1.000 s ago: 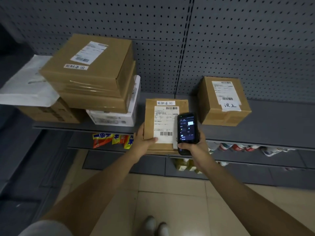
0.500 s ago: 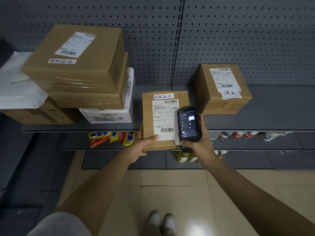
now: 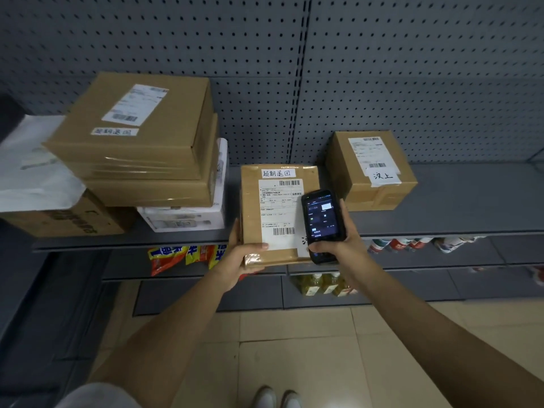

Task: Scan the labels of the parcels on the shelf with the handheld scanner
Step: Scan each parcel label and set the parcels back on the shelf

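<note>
Grey pegboard shelf (image 3: pixel 441 213): left hand (image 3: pixel 241 265) grips the parcel (image 3: pixel 273 213) upright, right hand (image 3: pixel 341 240) grips the scanner (image 3: pixel 322 222) right over its label (image 3: pixel 278 213).

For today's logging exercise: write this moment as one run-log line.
left hand grips parcel at shelf edge | right hand holds scanner over its label | other parcels on shelf

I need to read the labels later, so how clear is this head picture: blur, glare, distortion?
Head view: dim, even light; the held parcel shows legible barcodes, with a glossy tape sheen low down; the stack of boxes at left is softly blurred; wide-angle bending curves the shelf edge; the scanner screen glows, unreadable.
</note>
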